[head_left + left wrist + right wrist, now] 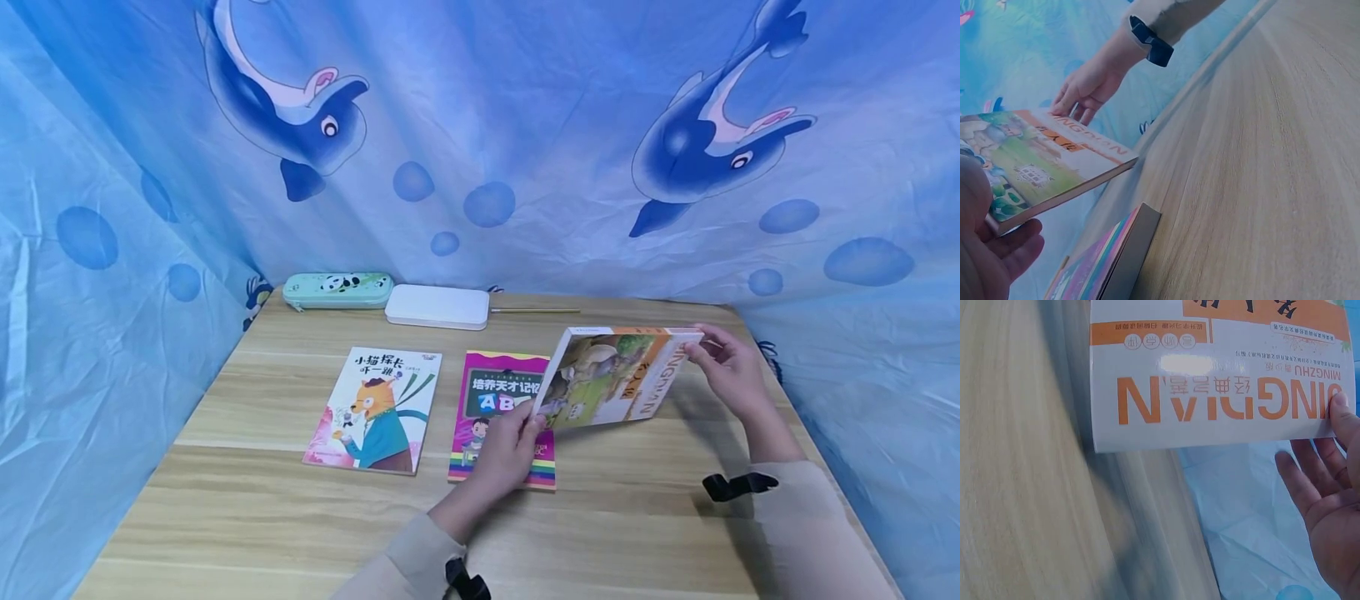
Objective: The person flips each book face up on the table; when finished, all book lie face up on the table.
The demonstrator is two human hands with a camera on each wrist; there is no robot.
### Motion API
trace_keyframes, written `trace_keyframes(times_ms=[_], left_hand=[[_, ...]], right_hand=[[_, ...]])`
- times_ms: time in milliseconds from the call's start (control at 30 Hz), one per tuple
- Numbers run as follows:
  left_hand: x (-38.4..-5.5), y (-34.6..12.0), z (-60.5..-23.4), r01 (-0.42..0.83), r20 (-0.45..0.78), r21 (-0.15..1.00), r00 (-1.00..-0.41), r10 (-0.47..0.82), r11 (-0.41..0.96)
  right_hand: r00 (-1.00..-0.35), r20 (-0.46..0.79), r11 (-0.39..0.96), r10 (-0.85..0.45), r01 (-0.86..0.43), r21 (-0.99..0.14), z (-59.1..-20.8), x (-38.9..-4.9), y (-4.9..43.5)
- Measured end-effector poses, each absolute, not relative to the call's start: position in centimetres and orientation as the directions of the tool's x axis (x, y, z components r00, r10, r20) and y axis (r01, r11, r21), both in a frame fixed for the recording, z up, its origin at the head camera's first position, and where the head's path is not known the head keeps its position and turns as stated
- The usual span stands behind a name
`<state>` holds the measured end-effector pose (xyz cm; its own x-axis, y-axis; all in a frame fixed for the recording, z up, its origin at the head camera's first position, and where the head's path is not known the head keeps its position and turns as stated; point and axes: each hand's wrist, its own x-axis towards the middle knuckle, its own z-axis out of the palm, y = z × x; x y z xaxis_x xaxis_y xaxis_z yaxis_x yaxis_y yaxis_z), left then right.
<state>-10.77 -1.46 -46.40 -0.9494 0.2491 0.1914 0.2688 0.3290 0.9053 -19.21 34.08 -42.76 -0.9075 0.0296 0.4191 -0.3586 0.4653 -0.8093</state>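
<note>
Both hands hold a paperback book (607, 379) with a green picture and orange lettering, raised above the table and tilted. My left hand (504, 450) grips its left lower corner, thumb on the cover and fingers beneath, as the left wrist view shows. At the opposite end my right hand (726, 371) pinches the edge, its thumb (1342, 415) on the white cover and fingers behind. Partly under the left hand and the raised book lies a pink ABC book (468, 417). To its left is a white book (375, 408) with a cartoon animal in a teal coat.
Along the table's back edge lie a green panda pencil case (337, 290), a white flat box (437, 306) and a thin gold-coloured stick (536, 311). Blue dolphin-print curtains (525, 125) enclose the wooden table (247, 508) at the back and sides.
</note>
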Motion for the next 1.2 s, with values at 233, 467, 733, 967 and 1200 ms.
trace_keyframes(times_ms=[233, 467, 733, 967, 1200], left_hand=[[-11.0, -1.6, -46.8, 0.261, 0.187, 0.911, -0.952, 0.244, 0.319], [-10.9, -1.8, -46.8, 0.170, 0.097, 0.947, -0.960, 0.262, 0.273], [-10.9, -1.8, -46.9, 0.075, 0.016, 0.980, -0.953, 0.301, 0.184], [-10.9, -1.6, -47.2, -0.027, -0.058, 0.995, -0.946, 0.319, 0.101], [-11.0, -1.5, -47.4, -0.120, -0.123, 0.992, -0.946, 0.301, 0.027]], right_hand=[[-0.924, 0.381, 0.335, 0.018, -0.354, -0.873, -42.8, -19.4, 34.1], [-0.946, 0.322, 0.435, 0.044, -0.272, -0.859, -42.6, -19.6, 33.8], [-0.975, 0.200, 0.501, 0.095, -0.127, -0.856, -42.7, -20.2, 33.4], [-0.987, 0.031, 0.460, 0.158, 0.046, -0.886, -43.4, -20.9, 32.8], [-0.991, 0.017, 0.499, 0.131, 0.051, -0.865, -44.4, -21.5, 32.6]])
